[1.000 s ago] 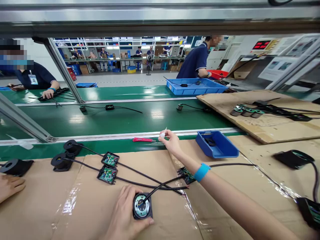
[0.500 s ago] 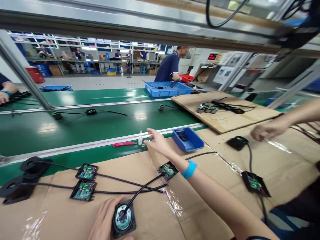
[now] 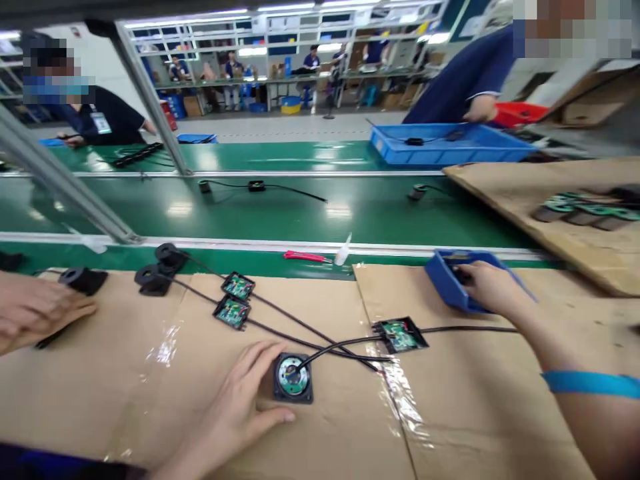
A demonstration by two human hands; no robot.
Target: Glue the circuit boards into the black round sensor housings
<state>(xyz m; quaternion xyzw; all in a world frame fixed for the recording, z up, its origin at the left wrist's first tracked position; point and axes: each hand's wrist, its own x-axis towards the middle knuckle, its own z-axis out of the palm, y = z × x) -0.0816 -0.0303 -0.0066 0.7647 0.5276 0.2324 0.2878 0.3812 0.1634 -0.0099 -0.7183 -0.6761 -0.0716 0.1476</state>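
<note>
My left hand is open, thumb and fingers spread around the left side of a square black housing. Its index fingertip is at the upper-left corner, and a round green circuit board sits inside. A black cable runs from the housing to an open black box with a circuit board. My right hand reaches into a blue bin, fingers pinched among dark parts; what they hold is partly hidden.
Two more open circuit-board boxes with cables lie left of centre. A red cutter and a small white bottle lie by the belt. Another person's hands work at far left. A cardboard-covered board stands at right.
My right hand has moved from beside the white bottle rightward into the blue bin. My left hand stays by the housing, and the head view has swung, shifting the scene.
</note>
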